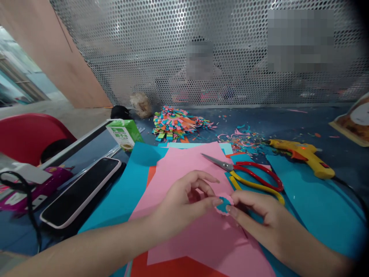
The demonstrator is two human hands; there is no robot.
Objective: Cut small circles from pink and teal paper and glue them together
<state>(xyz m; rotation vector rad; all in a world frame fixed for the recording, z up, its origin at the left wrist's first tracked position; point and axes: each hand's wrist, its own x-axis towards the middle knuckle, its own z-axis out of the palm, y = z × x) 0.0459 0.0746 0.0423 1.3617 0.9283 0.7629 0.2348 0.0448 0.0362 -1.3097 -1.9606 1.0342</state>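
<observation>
Between both hands is a small round paper flower (223,205), blue in the middle with a pink scalloped edge. My left hand (191,196) has its thumb on the blue middle, its other fingers curled loosely above. My right hand (258,215) pinches the flower's right side between thumb and forefinger. Beneath them lies a large pink paper sheet (175,227). Just beyond my right hand rest scissors (230,167) with one red and one yellow handle, blades slightly apart and pointing away to the left.
Blue sheets (323,200) flank the pink one. A yellow glue gun (308,154) lies at right, its cord trailing. Paper scraps (245,142) and fringed paper strips (174,123) lie at the back. Left are a phone (83,192), a green carton (125,134) and a purple power strip (54,181).
</observation>
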